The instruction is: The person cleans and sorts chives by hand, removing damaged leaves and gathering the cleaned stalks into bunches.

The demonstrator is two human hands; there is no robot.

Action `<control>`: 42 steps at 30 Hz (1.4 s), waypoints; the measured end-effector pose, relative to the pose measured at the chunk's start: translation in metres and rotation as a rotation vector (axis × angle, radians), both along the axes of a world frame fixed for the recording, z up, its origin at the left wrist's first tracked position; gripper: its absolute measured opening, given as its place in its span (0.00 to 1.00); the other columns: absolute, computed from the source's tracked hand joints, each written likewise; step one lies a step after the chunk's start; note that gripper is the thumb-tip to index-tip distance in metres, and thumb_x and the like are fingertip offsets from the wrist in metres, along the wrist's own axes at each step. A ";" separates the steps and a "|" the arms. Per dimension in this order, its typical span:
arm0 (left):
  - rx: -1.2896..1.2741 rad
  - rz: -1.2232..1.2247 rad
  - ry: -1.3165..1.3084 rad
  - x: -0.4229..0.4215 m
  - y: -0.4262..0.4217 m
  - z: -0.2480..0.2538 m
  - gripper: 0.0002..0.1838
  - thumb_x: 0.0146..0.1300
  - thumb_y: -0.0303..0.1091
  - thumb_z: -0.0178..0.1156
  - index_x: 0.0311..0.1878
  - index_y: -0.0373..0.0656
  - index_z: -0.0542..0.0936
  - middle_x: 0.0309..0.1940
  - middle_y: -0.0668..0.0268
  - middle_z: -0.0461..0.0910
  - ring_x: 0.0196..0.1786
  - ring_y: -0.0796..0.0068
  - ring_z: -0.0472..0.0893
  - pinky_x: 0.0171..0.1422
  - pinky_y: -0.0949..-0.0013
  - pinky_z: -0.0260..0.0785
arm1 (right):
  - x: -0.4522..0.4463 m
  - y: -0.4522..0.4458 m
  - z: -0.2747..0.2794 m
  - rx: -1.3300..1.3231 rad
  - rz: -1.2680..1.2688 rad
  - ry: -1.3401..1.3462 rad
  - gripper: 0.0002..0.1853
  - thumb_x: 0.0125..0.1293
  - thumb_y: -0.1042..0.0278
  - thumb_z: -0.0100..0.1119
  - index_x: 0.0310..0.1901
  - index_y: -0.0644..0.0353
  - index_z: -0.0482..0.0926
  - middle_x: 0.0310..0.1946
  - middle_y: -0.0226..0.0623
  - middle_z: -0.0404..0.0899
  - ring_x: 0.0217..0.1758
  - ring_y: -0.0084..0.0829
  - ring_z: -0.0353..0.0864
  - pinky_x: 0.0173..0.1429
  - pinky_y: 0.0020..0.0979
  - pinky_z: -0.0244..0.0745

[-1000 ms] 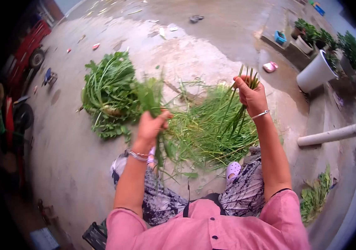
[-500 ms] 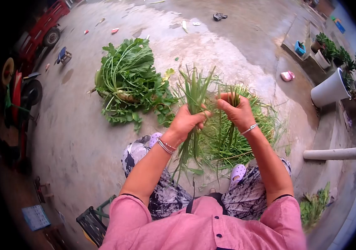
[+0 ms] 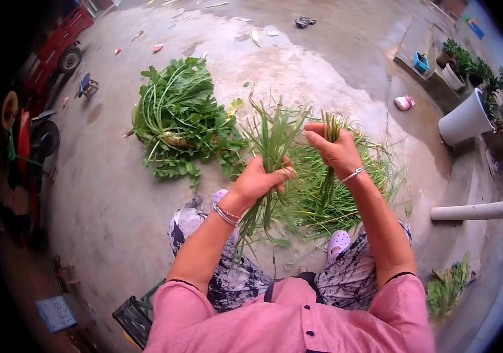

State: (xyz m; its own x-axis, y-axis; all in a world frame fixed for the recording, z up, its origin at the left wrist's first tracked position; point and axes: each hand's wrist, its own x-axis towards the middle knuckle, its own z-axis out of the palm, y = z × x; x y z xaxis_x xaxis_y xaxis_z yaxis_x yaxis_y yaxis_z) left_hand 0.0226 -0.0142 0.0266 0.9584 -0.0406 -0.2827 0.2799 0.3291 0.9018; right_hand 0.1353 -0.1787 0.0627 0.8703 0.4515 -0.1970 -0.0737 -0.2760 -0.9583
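My left hand (image 3: pixel 258 181) is closed around a loose bunch of chives (image 3: pixel 276 134), whose long green blades stick out above and below the fist. Beside it on the right, my right hand (image 3: pixel 341 152) pinches a smaller bundle of chives (image 3: pixel 332 122) with its stem ends upward and blades hanging down. Both hands are held over a spread-out pile of chives (image 3: pixel 309 197) on the concrete ground. Left of the pile lies a heap of leafy radishes (image 3: pixel 182 103), their pale roots partly hidden under the leaves.
My feet in lilac clogs (image 3: pixel 338 241) flank the pile. Potted plants and a tall white pot (image 3: pixel 466 120) stand by the right-hand step, near a pale pipe (image 3: pixel 472 212). More greens (image 3: pixel 447 288) lie lower right. A small stool (image 3: pixel 87 86) and red vehicle (image 3: pixel 57 44) are at left.
The right hand has tilted, and its bundle now stands higher above the fingers. My left hand has shifted slightly left and down, still gripping its bunch. The view has moved a little.
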 end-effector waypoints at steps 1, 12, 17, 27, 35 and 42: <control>0.042 -0.035 -0.017 0.001 -0.003 0.001 0.12 0.60 0.32 0.59 0.45 0.39 0.72 0.31 0.66 0.80 0.22 0.84 0.74 0.25 0.83 0.64 | -0.002 0.001 0.000 0.049 -0.005 0.022 0.15 0.56 0.63 0.62 0.41 0.65 0.78 0.28 0.33 0.78 0.29 0.22 0.75 0.35 0.25 0.72; -0.071 0.183 0.054 0.003 0.018 -0.013 0.08 0.61 0.33 0.57 0.42 0.42 0.74 0.31 0.65 0.79 0.25 0.80 0.77 0.27 0.80 0.67 | 0.043 -0.045 0.011 0.480 -0.420 0.102 0.09 0.56 0.68 0.61 0.36 0.60 0.74 0.21 0.27 0.71 0.14 0.11 0.57 0.14 0.14 0.52; 0.028 0.363 0.037 0.001 0.039 -0.009 0.07 0.60 0.33 0.58 0.40 0.43 0.73 0.29 0.67 0.78 0.23 0.84 0.74 0.24 0.83 0.64 | 0.077 -0.099 0.015 0.664 -0.556 0.059 0.06 0.58 0.70 0.61 0.34 0.58 0.73 0.24 0.25 0.71 0.13 0.09 0.55 0.13 0.15 0.46; -0.069 0.177 -0.019 -0.004 0.037 0.000 0.09 0.62 0.34 0.57 0.42 0.41 0.74 0.26 0.71 0.75 0.20 0.87 0.70 0.22 0.85 0.60 | 0.032 -0.049 0.005 -0.095 -0.087 -0.060 0.11 0.55 0.60 0.65 0.30 0.59 0.79 0.18 0.24 0.73 0.16 0.13 0.64 0.18 0.17 0.56; -0.014 -0.137 -0.017 -0.003 0.001 -0.003 0.13 0.62 0.39 0.57 0.44 0.40 0.73 0.25 0.71 0.75 0.22 0.86 0.72 0.25 0.84 0.61 | -0.005 -0.010 0.015 0.132 0.052 0.198 0.13 0.55 0.61 0.63 0.36 0.62 0.77 0.21 0.26 0.73 0.18 0.15 0.65 0.20 0.16 0.59; -0.004 -0.153 0.006 -0.004 -0.002 0.004 0.14 0.62 0.40 0.56 0.45 0.41 0.72 0.26 0.71 0.76 0.23 0.86 0.73 0.25 0.84 0.61 | 0.001 -0.007 -0.004 0.252 -0.046 0.278 0.15 0.54 0.60 0.65 0.36 0.62 0.75 0.19 0.23 0.69 0.14 0.14 0.60 0.15 0.17 0.53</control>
State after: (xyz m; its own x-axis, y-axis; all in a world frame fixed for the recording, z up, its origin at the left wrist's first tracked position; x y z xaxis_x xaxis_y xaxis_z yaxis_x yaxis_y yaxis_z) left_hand 0.0188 -0.0164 0.0305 0.9392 -0.1868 -0.2882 0.3326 0.2859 0.8987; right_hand 0.1360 -0.1856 0.0585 0.8197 0.4777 -0.3160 -0.3473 -0.0241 -0.9374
